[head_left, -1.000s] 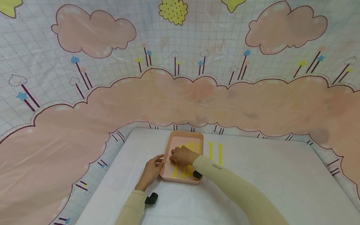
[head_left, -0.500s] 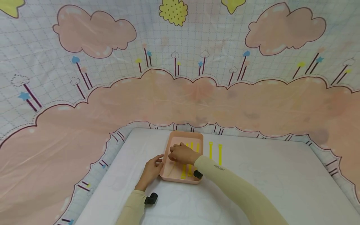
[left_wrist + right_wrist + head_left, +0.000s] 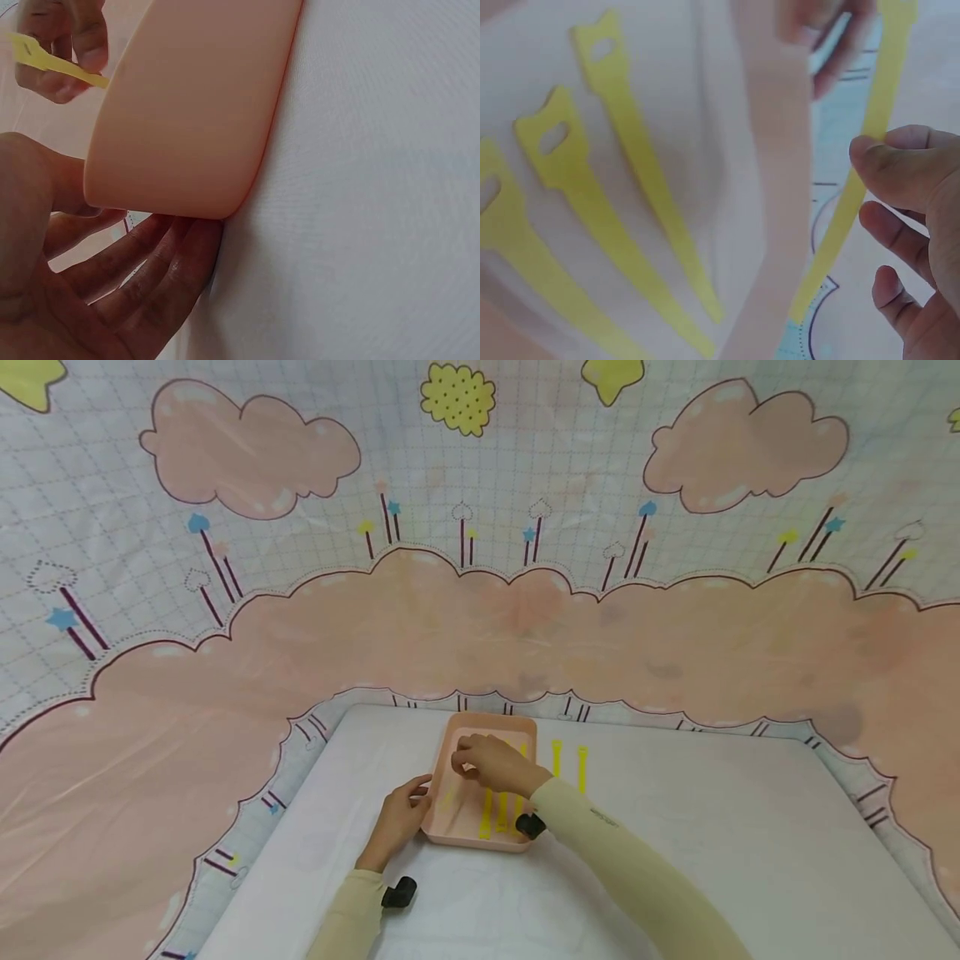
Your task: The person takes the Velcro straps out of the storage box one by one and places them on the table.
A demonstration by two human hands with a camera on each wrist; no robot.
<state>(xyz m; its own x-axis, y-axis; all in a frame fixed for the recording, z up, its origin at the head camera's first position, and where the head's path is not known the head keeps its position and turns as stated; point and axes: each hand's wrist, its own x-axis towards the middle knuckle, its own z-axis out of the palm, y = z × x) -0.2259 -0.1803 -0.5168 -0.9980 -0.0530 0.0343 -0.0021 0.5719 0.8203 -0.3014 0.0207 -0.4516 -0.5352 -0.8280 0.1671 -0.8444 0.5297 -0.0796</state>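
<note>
My right hand (image 3: 498,764) is raised over the peach tray (image 3: 491,721). Between thumb and forefinger it pinches a yellow hook-and-loop cable tie (image 3: 881,105), whose long tail hangs down. Three more yellow cable ties (image 3: 649,176) lie side by side in the tray, their slotted heads showing in the right wrist view; the right arm partly covers them in the head view. At the tray's left side, my left hand (image 3: 112,285) holds its edge, thumb at the rim and fingers against the outer wall.
Two more yellow ties (image 3: 582,768) lie on the white table (image 3: 712,827) just right of the tray. A patterned cloth (image 3: 525,635) with peach clouds rises behind the table and along its sides. Each wrist carries a black camera (image 3: 399,892).
The leftmost cable tie has left the tray floor, lifted by my right hand, which has risen and turned slightly. My left hand stays at the tray's edge.
</note>
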